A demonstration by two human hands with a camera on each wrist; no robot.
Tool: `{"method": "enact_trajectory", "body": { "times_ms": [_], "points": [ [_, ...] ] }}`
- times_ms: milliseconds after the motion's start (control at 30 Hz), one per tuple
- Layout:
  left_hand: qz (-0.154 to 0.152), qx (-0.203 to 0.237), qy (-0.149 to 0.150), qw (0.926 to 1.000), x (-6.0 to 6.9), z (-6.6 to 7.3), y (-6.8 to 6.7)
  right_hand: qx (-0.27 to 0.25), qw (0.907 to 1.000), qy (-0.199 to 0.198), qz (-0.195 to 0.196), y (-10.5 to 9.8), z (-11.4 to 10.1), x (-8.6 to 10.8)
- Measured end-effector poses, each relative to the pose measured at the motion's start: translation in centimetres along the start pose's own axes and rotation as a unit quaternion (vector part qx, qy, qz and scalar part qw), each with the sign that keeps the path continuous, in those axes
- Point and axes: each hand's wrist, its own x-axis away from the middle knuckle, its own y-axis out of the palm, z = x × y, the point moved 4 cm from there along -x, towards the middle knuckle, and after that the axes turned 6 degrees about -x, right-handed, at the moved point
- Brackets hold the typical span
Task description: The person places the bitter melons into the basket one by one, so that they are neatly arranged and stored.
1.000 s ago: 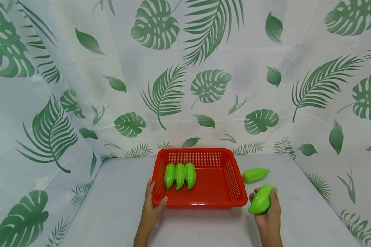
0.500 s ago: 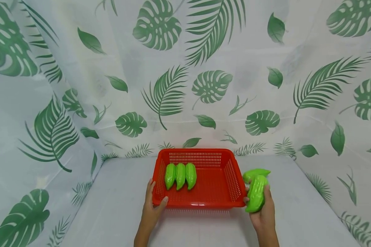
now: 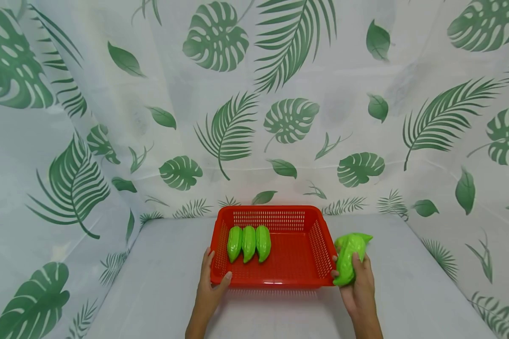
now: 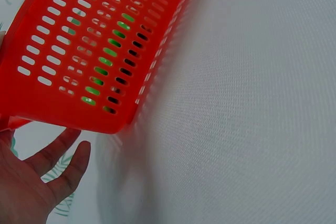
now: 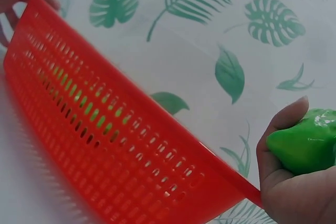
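Observation:
In the head view, a red plastic basket (image 3: pixel 280 282) holds three glossy green bitter melons (image 3: pixel 249 244) side by side at its left. My left hand (image 3: pixel 209 289) grips the basket's front left corner, the thumb by the front rim and fingers along the left side. My right hand (image 3: pixel 358 287) grips another bitter melon (image 3: pixel 347 266) just outside the basket's right edge, fingertips close to the rim. Behind it lies one more bitter melon (image 3: pixel 366 237), mostly hidden by the held one. In the right wrist view, the held melon's tapered end (image 5: pixel 294 145) shows between thumb and fingers.
A white cloth-covered table surface (image 3: pixel 152 282) extends around the basket. White sheets with green leaf prints (image 3: pixel 288 70) rise behind and at both sides. The basket walls are slotted, and green shows through them in both wrist views.
My right hand has moved left with its bitter melon, up to the basket's right edge, and turned the melon more upright; it now covers most of the loose melon. The left hand stays at the corner.

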Motion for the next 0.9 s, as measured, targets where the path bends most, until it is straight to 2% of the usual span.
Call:
{"method": "enact_trajectory", "body": {
  "times_ms": [133, 267, 467, 633, 900],
  "points": [
    [0.001, -0.002, 0.001, 1.0000, 0.0, 0.1, 0.0, 0.006, 0.9995, -0.014, -0.028, 0.5, 0.1, -0.3],
    [0.004, -0.002, 0.003, 1.0000, 0.0, -0.1, 0.0, 0.022, 0.9987, -0.024, -0.040, 1.0, 0.2, -0.5],
    [0.006, -0.007, 0.009, 0.9999, 0.0, -0.1, -0.1, 0.074, 0.9973, -0.003, -0.005, 1.6, 0.7, -1.1],
    [0.006, -0.004, 0.011, 0.9999, 0.1, -0.1, -0.2, 0.085, 0.9959, 0.020, 0.024, 1.7, 1.1, -1.3],
    [0.009, 0.005, 0.018, 0.9998, 0.1, -0.1, 0.0, 0.135, 0.9891, 0.054, 0.028, 2.3, 1.1, -2.0]
  ]
}}
